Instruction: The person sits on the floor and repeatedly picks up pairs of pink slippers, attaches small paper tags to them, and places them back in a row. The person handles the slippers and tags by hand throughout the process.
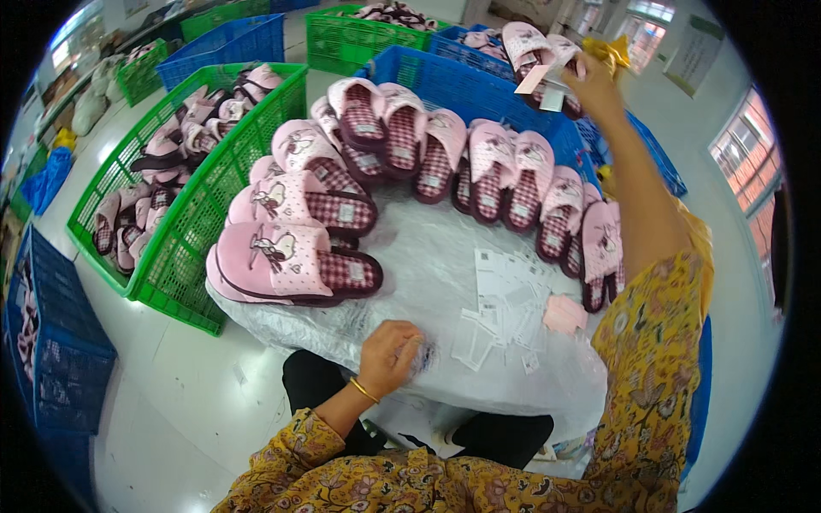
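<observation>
My right hand is stretched out to the far right, its fingers closed on a pair of pink slippers. A pink card and a white tag hang by that pair. My left hand, a gold bangle at the wrist, rests with curled fingers at the table's near edge; what it holds, if anything, is hidden. Pink slippers with checked insoles stand in an arc round the plastic-covered table. White cards and tags lie spread right of centre, beside pink cards.
A green crate full of slippers stands at the left, touching distance from the table. Blue crates line the far side, with another green crate behind. A dark blue crate is at the lower left.
</observation>
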Demonstrator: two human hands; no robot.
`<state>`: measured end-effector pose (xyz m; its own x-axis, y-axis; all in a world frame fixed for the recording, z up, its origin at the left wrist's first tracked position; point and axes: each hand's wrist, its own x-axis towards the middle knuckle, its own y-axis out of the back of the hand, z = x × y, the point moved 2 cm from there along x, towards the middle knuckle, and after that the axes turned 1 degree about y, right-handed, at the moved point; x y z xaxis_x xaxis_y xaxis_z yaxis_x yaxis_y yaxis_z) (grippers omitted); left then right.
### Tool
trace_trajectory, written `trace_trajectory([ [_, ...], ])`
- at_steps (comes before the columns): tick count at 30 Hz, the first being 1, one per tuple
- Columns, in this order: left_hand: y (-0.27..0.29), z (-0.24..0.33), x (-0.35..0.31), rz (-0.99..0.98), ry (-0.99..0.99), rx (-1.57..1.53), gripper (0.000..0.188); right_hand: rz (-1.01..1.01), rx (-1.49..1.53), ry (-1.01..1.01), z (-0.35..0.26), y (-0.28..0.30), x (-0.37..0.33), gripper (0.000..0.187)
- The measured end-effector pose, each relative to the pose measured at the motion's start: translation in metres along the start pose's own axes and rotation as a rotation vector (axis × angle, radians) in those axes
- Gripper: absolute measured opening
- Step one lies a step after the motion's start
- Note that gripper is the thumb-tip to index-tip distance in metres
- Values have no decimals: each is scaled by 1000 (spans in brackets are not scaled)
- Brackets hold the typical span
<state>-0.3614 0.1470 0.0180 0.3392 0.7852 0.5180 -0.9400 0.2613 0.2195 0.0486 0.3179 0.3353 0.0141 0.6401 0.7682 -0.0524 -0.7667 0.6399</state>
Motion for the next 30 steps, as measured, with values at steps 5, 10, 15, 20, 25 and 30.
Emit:
trace_trajectory([
  [5,14,0,2,3,-39,63,7,-414,725,-152,-181,-111,-69,50],
  [10,9,3,3,-31,-26,-52,3,-470,626,-165,-212,-199,-59,81],
  [15,15,0,1,-48,-81,-146,11,-381,510,-337,-239,-258,-41,79],
  [20,14,-5,-3,-56,-46,-124,14,-217,479,-453,-243,-235,-52,47],
  [25,13,-10,-8,149,-89,-37,30,-27,642,-340,-249,-125,-127,41],
  [30,3,-31,-14,341,-17,-258,46,-126,698,-432,-261,-4,-246,44],
])
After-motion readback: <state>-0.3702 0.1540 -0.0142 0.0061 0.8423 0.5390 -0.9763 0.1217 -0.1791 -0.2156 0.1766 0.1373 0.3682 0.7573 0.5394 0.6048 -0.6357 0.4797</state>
